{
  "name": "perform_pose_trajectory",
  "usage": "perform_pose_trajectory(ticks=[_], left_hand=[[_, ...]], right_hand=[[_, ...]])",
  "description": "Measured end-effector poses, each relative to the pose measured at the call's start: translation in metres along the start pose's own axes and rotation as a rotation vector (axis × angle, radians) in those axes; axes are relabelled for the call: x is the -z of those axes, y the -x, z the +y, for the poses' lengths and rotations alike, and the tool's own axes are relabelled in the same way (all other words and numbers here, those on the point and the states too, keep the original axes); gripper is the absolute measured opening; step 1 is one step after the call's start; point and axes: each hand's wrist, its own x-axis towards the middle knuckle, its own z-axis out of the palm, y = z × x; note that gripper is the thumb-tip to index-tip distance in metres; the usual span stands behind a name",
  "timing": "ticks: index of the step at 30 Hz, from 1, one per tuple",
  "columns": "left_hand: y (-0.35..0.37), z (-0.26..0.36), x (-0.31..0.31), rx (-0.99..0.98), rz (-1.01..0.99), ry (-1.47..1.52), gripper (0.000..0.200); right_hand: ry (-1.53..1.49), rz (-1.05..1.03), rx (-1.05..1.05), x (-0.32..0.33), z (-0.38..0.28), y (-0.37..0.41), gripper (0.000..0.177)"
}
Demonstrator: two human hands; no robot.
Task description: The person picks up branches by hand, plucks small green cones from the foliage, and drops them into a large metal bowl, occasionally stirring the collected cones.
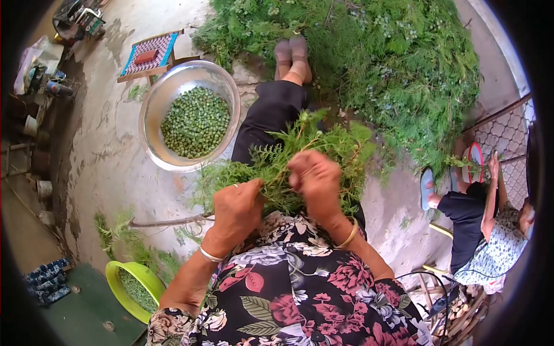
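Note:
A leafy evergreen branch [349,147] with feathery green sprays lies across my lap. My left hand [236,209], with a ring and a silver bangle, is closed round the left part of the sprays. My right hand [317,180] is closed in a pinch on the same branch, a short way to the right and slightly blurred. What sits between its fingertips is hidden. Beyond my left hand stands a wide metal basin [151,144] holding many small green cones [195,122]. A bare brown stem [167,221] sticks out left from under my left hand.
A big heap of evergreen branches [398,75] lies beyond my feet. A woven stool [151,55] carries a reddish block. A lime-green bowl [115,277] of small green pieces sits at lower left. At right another person [490,248] sits near a red-rimmed round object [475,161].

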Motion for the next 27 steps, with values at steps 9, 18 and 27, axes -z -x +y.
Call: perform_pose_trajectory(ticks=[9,18,27], left_hand=[[0.0,-0.003,-0.011,0.041,-0.009,-0.007,0.021],[-0.007,0.01,-0.008,-0.12,-0.012,-0.09,0.029],[-0.061,0.05,0.005,-0.175,0.17,0.018,0.025]], right_hand=[[-0.347,0.054,-0.217,0.059,0.009,-0.018,0.013],[-0.367,0.024,-0.2,0.021,0.013,-0.003,0.009],[0.017,0.012,0.155,0.008,0.01,0.018,0.006]])
